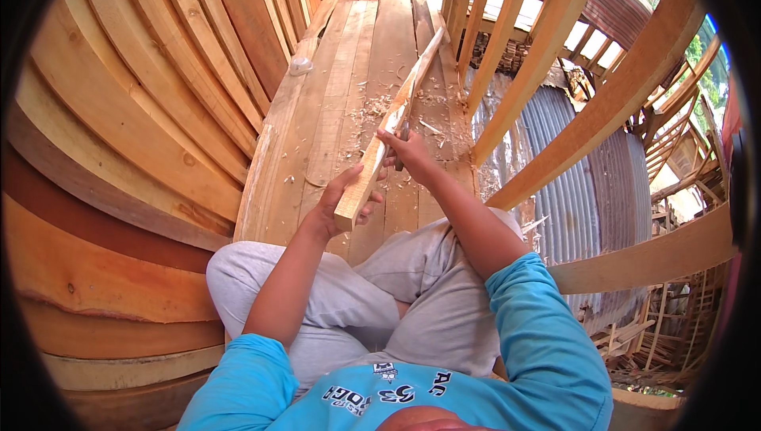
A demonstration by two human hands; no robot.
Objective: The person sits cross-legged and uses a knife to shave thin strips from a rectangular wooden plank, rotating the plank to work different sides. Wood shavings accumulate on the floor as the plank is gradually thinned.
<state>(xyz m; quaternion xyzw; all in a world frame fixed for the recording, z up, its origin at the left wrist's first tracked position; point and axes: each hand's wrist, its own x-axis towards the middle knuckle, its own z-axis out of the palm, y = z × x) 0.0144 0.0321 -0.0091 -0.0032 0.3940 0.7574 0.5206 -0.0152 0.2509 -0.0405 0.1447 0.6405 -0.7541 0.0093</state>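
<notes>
Seated cross-legged on a plank floor [357, 58] high in a timber frame, I work a long wooden slat [388, 126] that runs from my lap away toward the far side of the deck. My left hand [337, 201] is wrapped around the near end of the slat, fingers curled under it and thumb over the top, holding it tilted up off the boards. My right hand [408, 153] is closed around a dark-handled tool [399, 163] pressed against the slat just beyond my left hand; the tool's working end is hidden behind my fingers, so I cannot tell what kind it is. Pale wood shavings [372, 110] lie scattered on the planks on both sides of the slat, thickest near its middle. The slat's far end rests close to the right edge of the floor. To my left, curved hull planks [143, 114] rise in overlapping rows, reddish brown near me and lighter farther off. To my right, slanted timber ribs [555, 42] stand apart from one another, and between them a corrugated metal sheet [579, 185] shows below. A small grey object [300, 65] sits at the far left edge of the floor, against the planking. My grey trousers [396, 296] and blue sleeves [539, 336] fill the near part of the scene.
</notes>
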